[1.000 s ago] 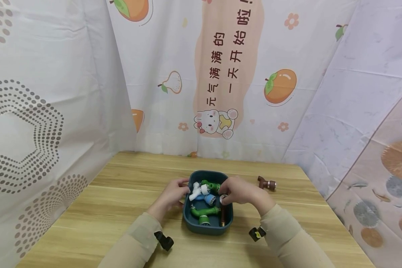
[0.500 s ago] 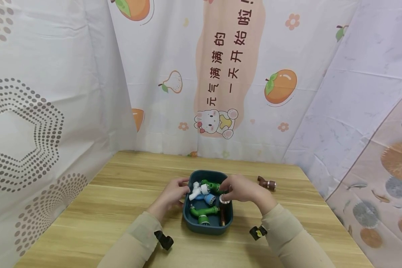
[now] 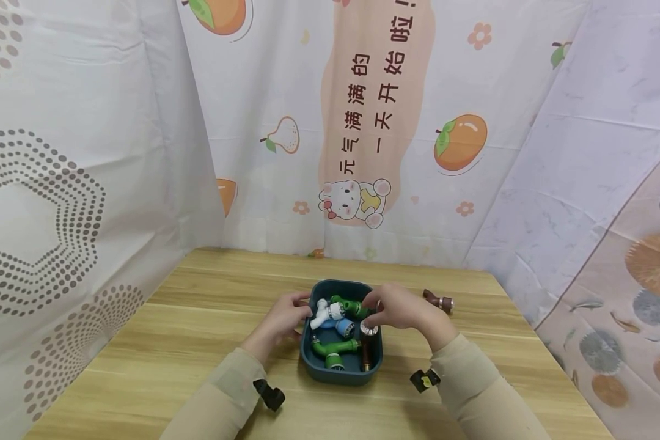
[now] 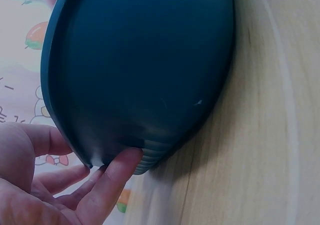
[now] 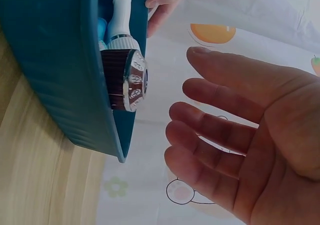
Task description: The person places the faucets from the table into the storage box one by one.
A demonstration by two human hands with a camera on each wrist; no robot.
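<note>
A dark teal bin [image 3: 341,377] stands on the table with several plastic taps in it. My left hand [image 3: 286,315] grips its left side at the rim; in the left wrist view the fingers [image 4: 112,180] lie against its outer wall. Above the right rim is my right hand [image 3: 398,305], with nothing in its loosely bent fingers. Just below and apart from it, a brown tap [image 5: 117,80] with a silver-edged knob leans inside the bin. Beside it lie a white tap [image 3: 324,313], a blue tap [image 3: 342,326], a front green tap [image 3: 335,349] and a rear green tap [image 3: 352,307].
Another brown tap [image 3: 440,302] lies on the wooden table [image 3: 214,287] to the right of the bin. Printed curtains [image 3: 286,201] hang behind the table and along both sides.
My right hand has let go of the brown tap's knob and lifted slightly away, so more of the knob shows. The left hand and bin have stayed in place.
</note>
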